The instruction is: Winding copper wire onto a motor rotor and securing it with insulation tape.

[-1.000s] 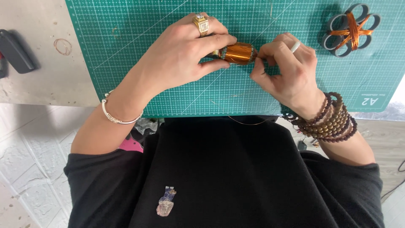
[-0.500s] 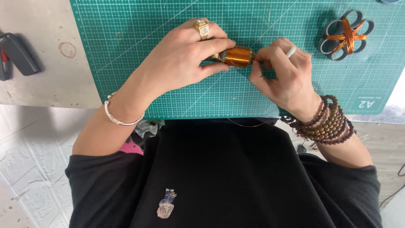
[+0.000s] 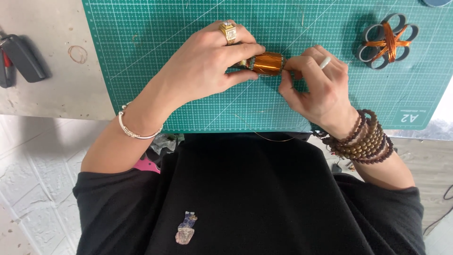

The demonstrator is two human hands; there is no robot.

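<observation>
A small coil wound with shiny copper wire [image 3: 268, 63] is held just above a green cutting mat [image 3: 155, 61]. My left hand [image 3: 207, 68], wearing a gold ring and a silver bangle, grips the coil's left end between thumb and fingers. My right hand [image 3: 316, 87], with beaded bracelets on the wrist, pinches at the coil's right end. A thin loose strand of copper wire [image 3: 271, 138] trails down off the mat's near edge toward my black shirt.
A flower-shaped grey former wrapped with copper wire [image 3: 387, 41] lies at the mat's far right. A black tool with a red part [image 3: 19, 59] rests on the grey table at the left. A small wire ring [image 3: 78, 53] lies beside the mat.
Both hands stay on the coil, with only slight shifts of the fingers and of the view.
</observation>
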